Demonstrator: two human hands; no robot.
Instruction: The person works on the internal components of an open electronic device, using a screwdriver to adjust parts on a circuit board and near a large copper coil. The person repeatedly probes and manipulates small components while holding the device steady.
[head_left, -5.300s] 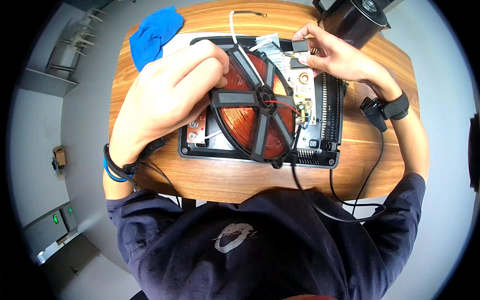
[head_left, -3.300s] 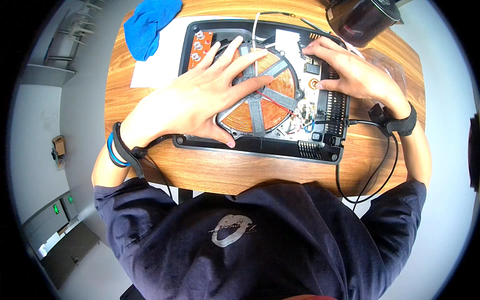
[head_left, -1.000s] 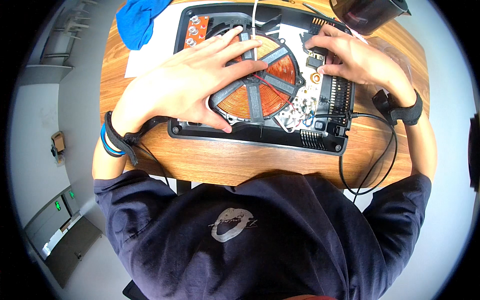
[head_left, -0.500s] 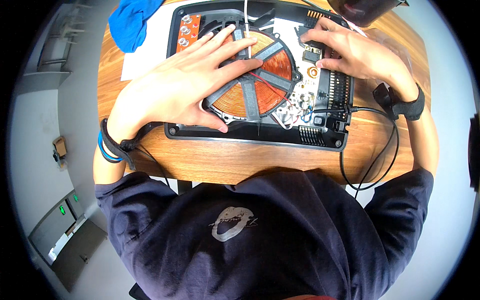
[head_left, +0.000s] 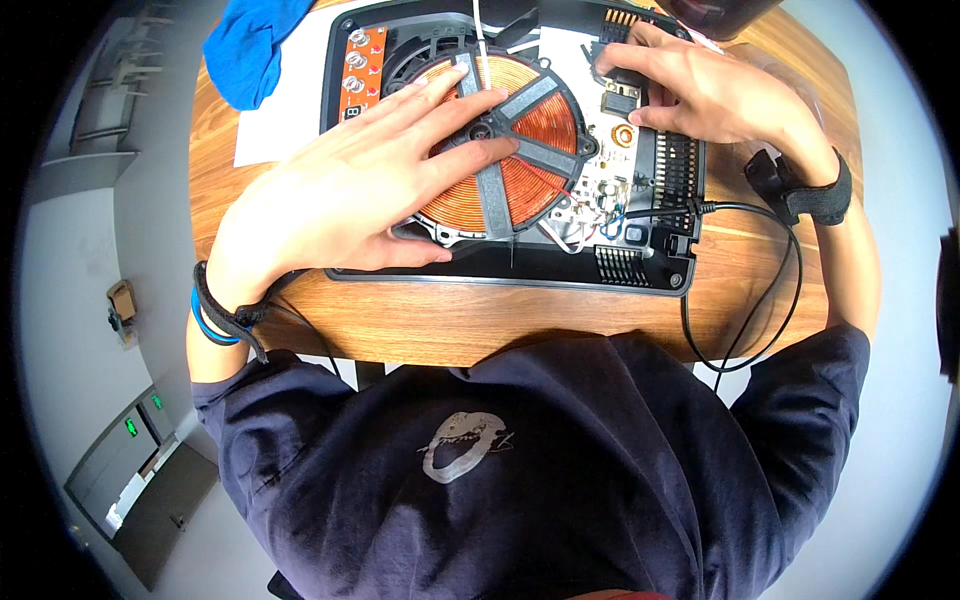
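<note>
Coil: Seen tilted up in the earliest frame, the copper coil (head_left: 548,128) now lies flat in the black housing (head_left: 560,262), left of the circuit board (head_left: 608,180).
Windings: Bright orange-brown disc, crossed by dark grey spokes meeting at a hub; a white wire (head_left: 480,35) reaches its far side.
Left hand (head_left: 375,165): Grip spread, fingers apart, laid over the coil's left side.
Right hand (head_left: 700,92): Bent fingers and thumb at the board's far end; whether this grip clamps anything, cannot tell.
</note>
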